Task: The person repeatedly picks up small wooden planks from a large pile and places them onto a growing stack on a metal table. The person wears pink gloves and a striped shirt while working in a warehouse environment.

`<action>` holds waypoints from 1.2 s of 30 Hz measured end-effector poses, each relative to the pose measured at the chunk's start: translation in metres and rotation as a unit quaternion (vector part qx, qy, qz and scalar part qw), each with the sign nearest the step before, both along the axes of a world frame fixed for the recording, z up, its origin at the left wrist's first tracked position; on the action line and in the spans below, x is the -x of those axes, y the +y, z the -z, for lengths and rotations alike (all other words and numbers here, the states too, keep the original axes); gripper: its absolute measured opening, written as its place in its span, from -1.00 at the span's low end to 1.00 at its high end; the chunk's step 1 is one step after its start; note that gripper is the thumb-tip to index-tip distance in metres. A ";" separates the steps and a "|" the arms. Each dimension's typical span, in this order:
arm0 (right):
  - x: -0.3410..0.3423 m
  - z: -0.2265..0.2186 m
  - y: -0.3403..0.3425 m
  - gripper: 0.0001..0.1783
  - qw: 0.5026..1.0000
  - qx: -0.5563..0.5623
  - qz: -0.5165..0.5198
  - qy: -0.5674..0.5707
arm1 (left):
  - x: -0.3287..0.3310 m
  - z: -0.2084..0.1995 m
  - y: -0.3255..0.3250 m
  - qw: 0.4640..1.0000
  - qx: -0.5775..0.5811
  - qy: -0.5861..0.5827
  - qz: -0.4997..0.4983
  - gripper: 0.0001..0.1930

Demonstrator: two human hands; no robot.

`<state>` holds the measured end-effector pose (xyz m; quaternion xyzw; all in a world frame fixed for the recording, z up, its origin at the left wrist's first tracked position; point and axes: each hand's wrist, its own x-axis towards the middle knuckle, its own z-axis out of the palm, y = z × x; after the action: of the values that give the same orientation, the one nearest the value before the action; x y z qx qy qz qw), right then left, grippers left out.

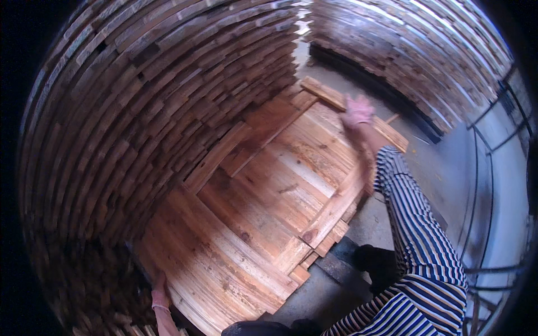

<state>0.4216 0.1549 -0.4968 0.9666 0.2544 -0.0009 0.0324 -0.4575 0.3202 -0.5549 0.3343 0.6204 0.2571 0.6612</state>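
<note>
**Board [324, 95] lay across the far end of a part-covered pile [269, 168]**

The pile of bare timber sat low between the person and a tall wall of planks [168, 101] on the left, and its top layer looked to be only partly in place. The near planks [218, 263] lay side by side in a close band, so that end seemed done. Beyond them the surface dropped to the middle planks [291, 173], with a left strip [216, 157] and a right strip [336, 207] running along the two sides. The board crossed at the far end, roughly in line with the near planks, its right end reaching out beyond the pile's side.

The right hand [358, 111] was stretched out to the board, between its two ends, with the fingers apart; blur hid whether they bore down on it or only touched it. The left hand [161, 297] was low at the pile's near left edge. Its fingers were lost in shadow, so whether they gripped anything could not be told.

Judged from that lie, the two ends were covered and the stretch between them was what remained, probably a good part of the layer. The board itself perhaps wanted squaring up. How many layers lay beneath was hidden.
</note>
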 end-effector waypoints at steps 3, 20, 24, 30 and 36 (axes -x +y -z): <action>-0.079 -0.012 -0.075 0.06 0.995 -0.035 -0.093 0.031 | -0.049 0.012 0.007 0.999 0.022 -0.026 0.018 -0.15; 0.408 0.011 0.046 -0.15 0.895 -0.068 -0.306 0.318 | -0.016 0.002 0.009 0.998 -0.040 0.050 -0.024 -0.19; 0.428 0.007 0.052 -0.19 0.893 -0.078 -0.327 0.298 | -0.027 -0.020 -0.014 0.887 -0.208 0.412 -0.024 -0.02; 0.414 0.021 0.054 -0.22 0.807 -0.101 -0.579 0.060 | -0.134 -0.086 -0.157 0.711 -0.306 0.488 0.403 0.47; 0.430 -0.023 0.091 -0.24 0.455 -0.026 -0.879 0.139 | -0.103 -0.061 -0.210 0.678 -0.251 0.460 0.515 0.43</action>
<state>-0.0086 0.2455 -0.4739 0.2168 0.9701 -0.0993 -0.0447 -0.3541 0.1105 -0.4944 0.8305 0.4883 -0.1645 0.2116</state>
